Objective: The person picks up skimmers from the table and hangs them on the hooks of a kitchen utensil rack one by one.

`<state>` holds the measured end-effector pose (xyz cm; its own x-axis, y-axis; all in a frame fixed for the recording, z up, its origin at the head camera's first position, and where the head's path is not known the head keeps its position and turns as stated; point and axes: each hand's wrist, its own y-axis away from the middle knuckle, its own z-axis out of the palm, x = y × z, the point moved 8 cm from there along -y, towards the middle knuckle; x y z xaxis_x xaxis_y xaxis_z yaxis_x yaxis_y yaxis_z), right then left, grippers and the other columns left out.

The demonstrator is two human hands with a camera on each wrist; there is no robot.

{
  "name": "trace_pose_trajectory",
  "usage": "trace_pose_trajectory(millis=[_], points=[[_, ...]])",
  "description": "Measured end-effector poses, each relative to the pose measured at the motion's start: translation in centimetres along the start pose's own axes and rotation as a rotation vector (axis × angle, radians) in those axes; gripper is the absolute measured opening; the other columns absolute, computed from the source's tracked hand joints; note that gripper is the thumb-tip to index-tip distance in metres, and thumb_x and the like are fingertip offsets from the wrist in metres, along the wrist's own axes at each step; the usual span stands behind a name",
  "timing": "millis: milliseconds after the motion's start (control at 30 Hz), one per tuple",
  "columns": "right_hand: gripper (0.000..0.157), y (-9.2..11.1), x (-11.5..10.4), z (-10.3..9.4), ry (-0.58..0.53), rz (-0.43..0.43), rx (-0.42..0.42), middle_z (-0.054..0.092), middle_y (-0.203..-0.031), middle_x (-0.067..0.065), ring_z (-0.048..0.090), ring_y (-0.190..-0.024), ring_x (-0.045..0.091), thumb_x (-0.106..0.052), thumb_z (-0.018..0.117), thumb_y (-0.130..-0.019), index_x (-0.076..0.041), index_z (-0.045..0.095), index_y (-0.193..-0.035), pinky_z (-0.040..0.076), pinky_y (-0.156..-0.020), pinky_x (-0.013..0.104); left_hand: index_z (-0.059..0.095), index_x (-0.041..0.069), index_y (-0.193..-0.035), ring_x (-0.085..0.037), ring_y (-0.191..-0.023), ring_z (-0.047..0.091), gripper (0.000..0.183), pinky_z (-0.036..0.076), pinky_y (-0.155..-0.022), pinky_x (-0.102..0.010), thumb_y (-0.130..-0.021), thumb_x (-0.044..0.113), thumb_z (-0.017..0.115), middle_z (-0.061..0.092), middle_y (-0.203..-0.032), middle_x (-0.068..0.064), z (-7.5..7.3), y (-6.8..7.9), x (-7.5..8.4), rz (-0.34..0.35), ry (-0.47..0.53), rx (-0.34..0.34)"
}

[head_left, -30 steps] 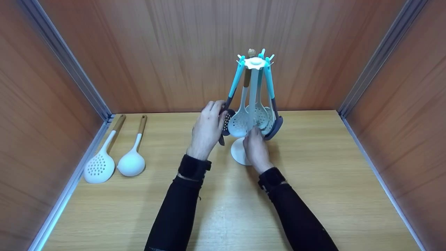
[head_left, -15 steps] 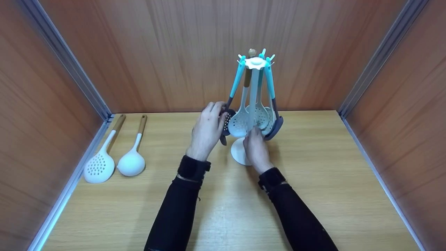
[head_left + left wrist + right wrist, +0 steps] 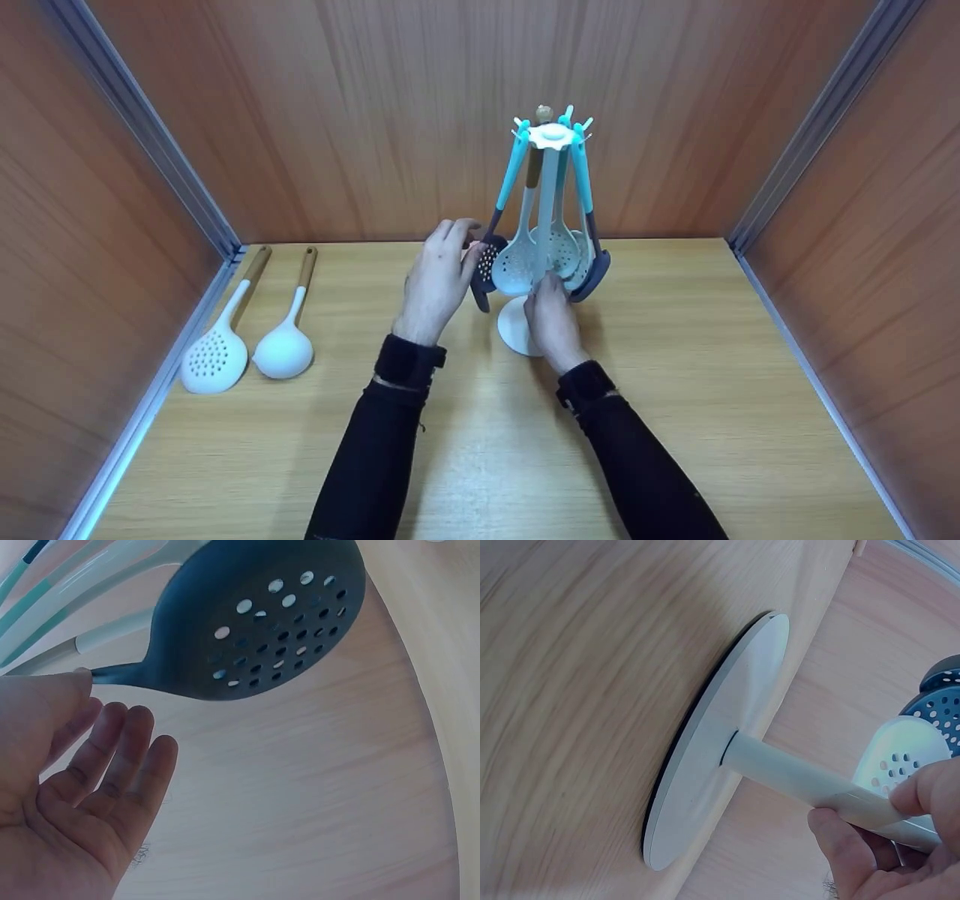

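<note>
Where the pale wood-grain tabletop (image 3: 480,472) meets the brown wood-look back panel (image 3: 360,112), a straight seam runs across; brown side panels (image 3: 862,285) rise left and right, grey metal strips (image 3: 146,124) in the corners. Light glares on the front middle of the tabletop.

Holder is a white rotating-style utensil stand (image 3: 514,328): round flat base, single upright post, scalloped top. It stands upright on the tabletop, right of centre, near the back panel. Hanging around it: dark blue perforated skimmer with turquoise handle (image 3: 195,622) on the left, pale slotted spoon with brown wooden handle (image 3: 513,268) beside it, pale perforated spoon with turquoise handle (image 3: 559,255) behind the post, dark utensil with turquoise handle (image 3: 592,277) on the right.

Right hand (image 3: 553,315) pinches the stand's post between thumb and fingers, low, above the base. Left hand (image 3: 435,281) is at the skimmer's neck, fingers loosely spread, thumb by the neck; can't tell whether it touches.

Off the stand, far left: white perforated skimmer with wooden handle (image 3: 214,361) and white ladle with wooden handle (image 3: 283,351), lying near each other on the tabletop, handles toward the back. Black sleeves (image 3: 375,457), black wristbands (image 3: 409,361).
</note>
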<state>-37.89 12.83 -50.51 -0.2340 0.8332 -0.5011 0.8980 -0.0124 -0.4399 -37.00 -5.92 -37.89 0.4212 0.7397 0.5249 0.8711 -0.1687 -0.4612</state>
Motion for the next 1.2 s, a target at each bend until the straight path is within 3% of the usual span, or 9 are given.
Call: trace_pose_trajectory(millis=[500,733,1000,1200], points=[[0.028,-0.1,0.1,0.1,-0.005,0.037,-0.049,0.071,-0.127,0.031,0.078,-0.117,0.046,-0.002,0.068,-0.113,0.013,0.06,-0.135,0.07,-0.097,0.055,0.068,0.007,-0.153,-0.034,-0.121,0.074,0.037,0.068,-0.095,-0.049,-0.12,0.022,0.071,0.075,-0.137,-0.016,-1.1,-0.1,-2.9,-0.07,-0.075,-0.033],[0.027,0.1,-0.2,-0.2,-0.032,-0.003,-0.001,0.071,-0.12,0.031,0.078,-0.113,0.049,0.001,0.068,-0.11,0.014,0.059,-0.131,0.07,-0.092,0.058,0.068,0.005,-0.154,-0.04,-0.135,0.074,0.039,0.064,-0.111,-0.056,-0.119,0.024,0.071,0.075,-0.143,-0.019,-1.8,-0.1,-5.3,-0.113,-0.118,-0.012],[0.028,0.0,0.0,0.0,-0.033,0.028,-0.033,0.071,-0.124,0.032,0.078,-0.117,0.048,-0.001,0.068,-0.111,0.014,0.06,-0.134,0.07,-0.096,0.057,0.065,0.006,-0.157,-0.041,-0.139,0.072,0.042,0.063,-0.114,-0.059,-0.122,0.03,0.066,0.073,-0.148,-0.019,-2.2,0.2,-7.9,-0.206,-0.178,-0.043],[0.031,-0.1,0.0,0.0,-0.029,0.031,-0.044,0.071,-0.128,0.032,0.077,-0.121,0.047,0.0,0.068,-0.111,0.014,0.06,-0.137,0.069,-0.102,0.056,0.064,0.004,-0.157,-0.045,-0.142,0.07,0.043,0.06,-0.117,-0.061,-0.122,0.028,0.066,0.071,-0.152,-0.023,-2.6,0.3,-9.4,-0.238,-0.18,-0.04]])
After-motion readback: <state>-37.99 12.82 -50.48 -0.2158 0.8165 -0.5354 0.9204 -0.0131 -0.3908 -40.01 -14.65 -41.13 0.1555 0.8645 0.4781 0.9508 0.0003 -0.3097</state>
